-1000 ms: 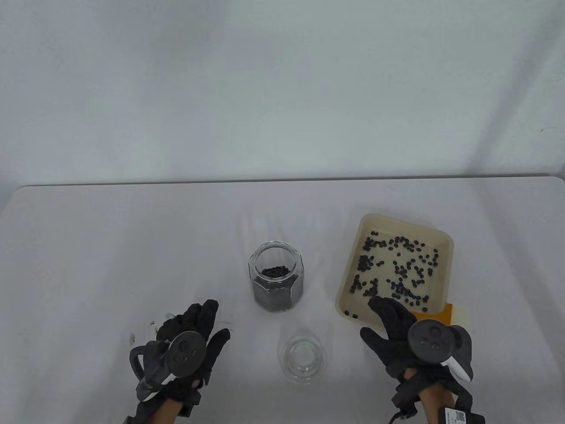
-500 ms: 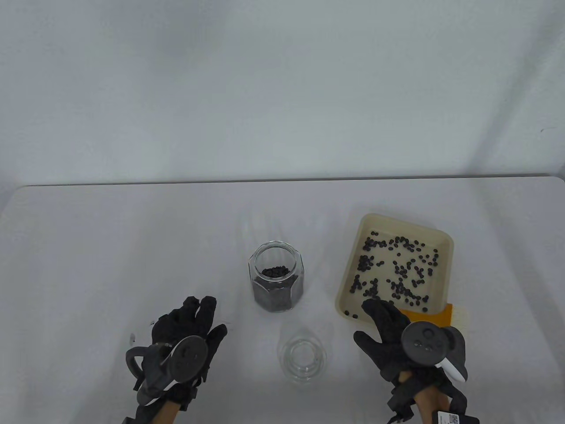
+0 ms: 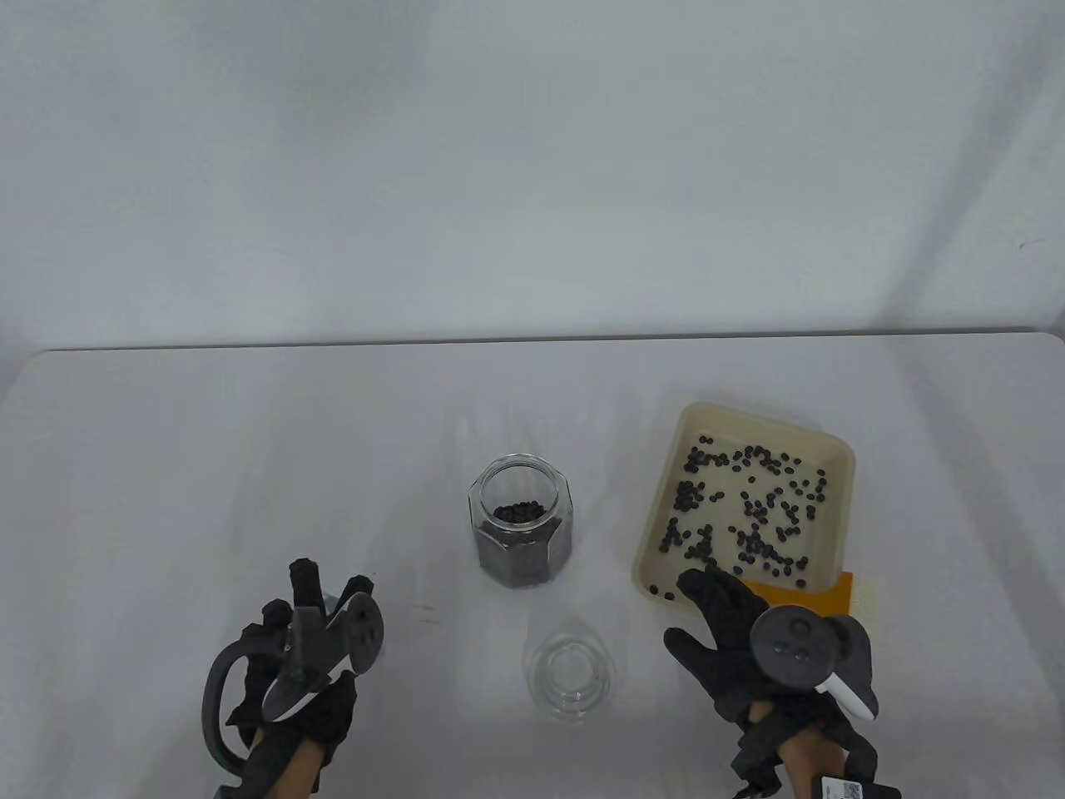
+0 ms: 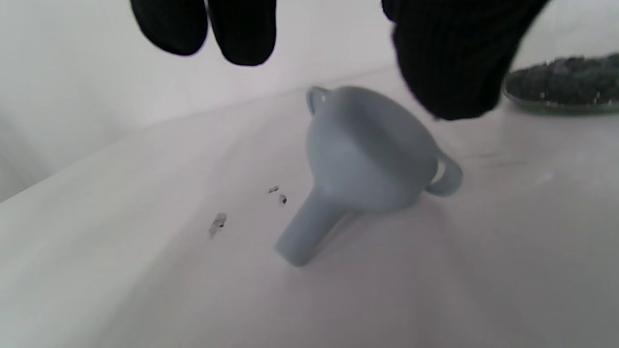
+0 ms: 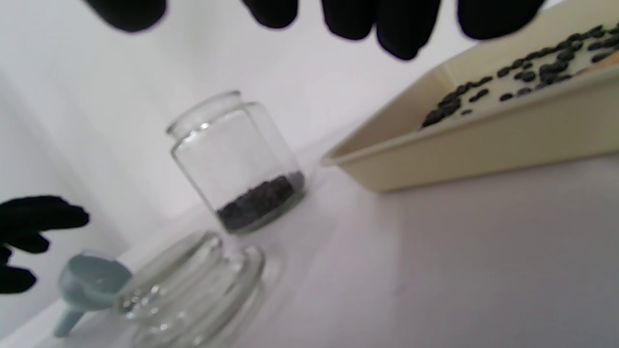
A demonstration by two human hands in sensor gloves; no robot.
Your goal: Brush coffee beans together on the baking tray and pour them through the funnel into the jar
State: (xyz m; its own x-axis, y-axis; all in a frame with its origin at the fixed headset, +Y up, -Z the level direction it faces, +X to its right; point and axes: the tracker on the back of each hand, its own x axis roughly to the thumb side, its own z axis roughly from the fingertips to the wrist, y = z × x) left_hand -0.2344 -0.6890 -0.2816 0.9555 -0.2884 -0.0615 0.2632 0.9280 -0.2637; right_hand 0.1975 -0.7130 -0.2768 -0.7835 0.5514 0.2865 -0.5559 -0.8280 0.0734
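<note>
both grips loose, holding nothing; left hand [image 3: 304, 657] hides most of the funnel [image 4: 367, 159].

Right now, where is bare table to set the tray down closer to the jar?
Bare: the strip between jar and tray, and the stretch behind both. Crowded: in front, where the glass lid lies between left hand and right hand.
</note>
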